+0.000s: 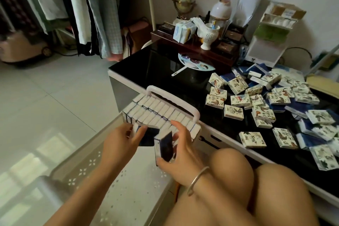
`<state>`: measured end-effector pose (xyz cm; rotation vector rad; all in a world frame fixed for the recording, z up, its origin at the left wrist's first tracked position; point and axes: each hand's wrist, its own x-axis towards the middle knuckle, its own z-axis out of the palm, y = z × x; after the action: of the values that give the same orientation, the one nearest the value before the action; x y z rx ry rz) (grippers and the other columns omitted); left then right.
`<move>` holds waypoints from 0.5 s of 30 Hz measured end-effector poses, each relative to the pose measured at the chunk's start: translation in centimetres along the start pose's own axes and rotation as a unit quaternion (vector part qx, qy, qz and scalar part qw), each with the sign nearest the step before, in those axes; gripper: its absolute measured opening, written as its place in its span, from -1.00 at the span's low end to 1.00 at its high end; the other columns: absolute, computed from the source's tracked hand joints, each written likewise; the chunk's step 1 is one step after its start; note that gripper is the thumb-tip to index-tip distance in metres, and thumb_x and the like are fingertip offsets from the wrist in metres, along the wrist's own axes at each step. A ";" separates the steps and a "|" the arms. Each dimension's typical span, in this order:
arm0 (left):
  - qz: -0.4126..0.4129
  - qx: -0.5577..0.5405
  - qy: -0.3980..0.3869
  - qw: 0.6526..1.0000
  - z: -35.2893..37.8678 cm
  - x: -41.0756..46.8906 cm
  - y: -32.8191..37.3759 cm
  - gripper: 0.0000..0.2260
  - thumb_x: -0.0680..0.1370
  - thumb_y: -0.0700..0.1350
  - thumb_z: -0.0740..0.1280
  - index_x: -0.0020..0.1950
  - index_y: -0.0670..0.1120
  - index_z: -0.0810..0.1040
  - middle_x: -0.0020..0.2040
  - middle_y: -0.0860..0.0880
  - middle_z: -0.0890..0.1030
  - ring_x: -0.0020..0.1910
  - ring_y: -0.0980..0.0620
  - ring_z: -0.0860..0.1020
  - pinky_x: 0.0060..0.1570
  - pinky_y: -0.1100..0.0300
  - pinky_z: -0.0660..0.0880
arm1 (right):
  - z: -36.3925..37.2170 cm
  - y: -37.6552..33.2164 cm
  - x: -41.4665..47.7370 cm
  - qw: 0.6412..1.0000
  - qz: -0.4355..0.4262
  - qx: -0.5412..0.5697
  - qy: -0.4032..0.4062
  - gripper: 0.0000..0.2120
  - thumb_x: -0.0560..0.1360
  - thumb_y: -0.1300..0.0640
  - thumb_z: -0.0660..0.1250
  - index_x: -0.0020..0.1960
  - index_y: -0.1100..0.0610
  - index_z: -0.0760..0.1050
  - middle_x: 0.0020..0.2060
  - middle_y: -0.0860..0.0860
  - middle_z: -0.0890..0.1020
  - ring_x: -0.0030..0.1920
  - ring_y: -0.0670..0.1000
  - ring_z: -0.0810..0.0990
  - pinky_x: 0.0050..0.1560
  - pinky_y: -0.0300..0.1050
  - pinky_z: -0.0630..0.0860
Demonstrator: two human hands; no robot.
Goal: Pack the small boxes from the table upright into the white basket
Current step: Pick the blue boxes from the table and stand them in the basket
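1. Bare knees sit closest to the lens, bottom right.
2. Left hand pinches a dark-faced box at the near end of the packed rows, fingers closed on it.
3. Right hand, silver bangle on the wrist, grips another small box upright, thumb below and fingers on top.
4. White basket looks almost full of boxes standing on edge, though its walls are mostly hidden.
5. Loads more loose boxes lie scattered flat on the black table further right.
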<state>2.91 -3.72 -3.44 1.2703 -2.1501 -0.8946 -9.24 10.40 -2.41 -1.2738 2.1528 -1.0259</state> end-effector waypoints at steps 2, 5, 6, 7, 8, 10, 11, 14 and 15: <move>0.043 0.066 -0.019 0.997 0.3 -0.4 0.6 -0.59 0.50 0.22 0.31 -0.39 -0.05 0.43 -0.47 0.02 0.45 -0.47 0.03 0.39 -0.46 0.18 0.21 | 0.7 0.5 -0.5 0.995 -0.004 -0.099 0.018 -0.24 0.36 0.00 0.45 0.36 -0.21 0.03 0.23 -0.05 0.27 0.10 0.01 0.53 -0.01 -0.13 0.59; 0.071 0.176 -0.051 0.981 1.6 -1.2 1.2 -0.53 0.49 0.29 0.26 -0.41 -0.05 0.36 -0.46 0.02 0.45 -0.45 0.03 0.40 -0.48 0.18 0.22 | 1.8 0.8 -1.2 0.975 -0.011 -0.208 0.074 -0.32 0.31 0.01 0.48 0.31 -0.09 0.19 0.19 0.00 0.35 0.10 0.04 0.50 -0.03 -0.18 0.55; 0.074 0.195 -0.064 0.976 2.1 -1.6 1.4 -0.51 0.50 0.29 0.25 -0.42 -0.05 0.33 -0.47 0.02 0.43 -0.45 0.03 0.39 -0.48 0.18 0.22 | 2.2 1.0 -1.4 0.966 -0.019 -0.243 0.086 -0.30 0.24 0.00 0.53 0.27 -0.04 0.26 0.15 0.02 0.41 0.08 0.05 0.50 -0.04 -0.16 0.55; 0.072 0.198 -0.079 0.974 2.5 -1.9 1.5 -0.50 0.52 0.28 0.23 -0.43 -0.04 0.30 -0.48 0.02 0.40 -0.45 0.03 0.37 -0.47 0.18 0.21 | 2.6 1.2 -1.5 0.957 -0.025 -0.272 0.099 -0.27 0.15 -0.02 0.57 0.22 -0.01 0.33 0.09 0.03 0.47 0.04 0.05 0.51 -0.09 -0.14 0.55; 0.068 0.185 -0.099 0.975 2.8 -2.2 1.7 -0.50 0.54 0.27 0.21 -0.45 -0.04 0.27 -0.49 0.01 0.38 -0.46 0.04 0.35 -0.46 0.17 0.20 | 2.9 1.4 -1.6 0.950 -0.023 -0.289 0.111 -0.26 0.06 -0.04 0.60 0.16 0.01 0.37 0.02 0.03 0.50 -0.01 0.04 0.53 -0.15 -0.14 0.54; 0.066 0.145 -0.155 0.975 3.4 -2.6 1.6 -0.47 0.58 0.26 0.15 -0.46 -0.06 0.26 -0.50 0.00 0.34 -0.47 0.05 0.30 -0.42 0.14 0.22 | 2.8 1.8 -1.6 0.948 0.006 -0.295 0.120 -0.27 -0.03 -0.09 0.62 0.06 0.02 0.42 -0.05 0.01 0.51 -0.08 0.03 0.53 -0.22 -0.16 0.51; 0.063 0.130 -0.189 0.971 3.6 -2.6 1.4 -0.46 0.59 0.25 0.12 -0.45 -0.09 0.29 -0.50 -0.03 0.36 -0.46 0.05 0.29 -0.39 0.11 0.26 | 2.6 2.0 -1.7 0.950 0.021 -0.292 0.110 -0.26 -0.05 -0.12 0.62 0.04 0.02 0.42 -0.05 0.00 0.49 -0.09 0.02 0.53 -0.23 -0.18 0.49; 0.014 0.066 -0.262 0.963 3.5 -2.5 0.7 -0.50 0.61 0.20 0.13 -0.26 -0.14 0.59 -0.32 -0.12 0.60 -0.37 0.03 0.49 -0.25 0.04 0.52 | 2.0 2.7 -1.7 0.961 0.015 -0.269 0.068 -0.32 0.11 -0.15 0.59 0.12 0.02 0.41 0.05 0.00 0.41 0.00 0.01 0.47 -0.14 -0.22 0.39; -0.029 0.015 -0.289 0.957 3.3 -2.4 0.6 -0.57 0.62 0.17 0.16 -0.13 -0.10 0.66 -0.22 -0.09 0.66 -0.26 0.03 0.58 -0.23 0.11 0.59 | 1.7 3.0 -1.7 0.970 0.017 -0.239 0.046 -0.36 0.18 -0.14 0.56 0.16 0.01 0.39 0.10 0.00 0.37 0.04 0.01 0.45 -0.11 -0.23 0.38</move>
<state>1.34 -0.43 -5.41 1.1919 -2.5772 -1.3994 -8.91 12.11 -5.78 -1.4065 2.5859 -0.5762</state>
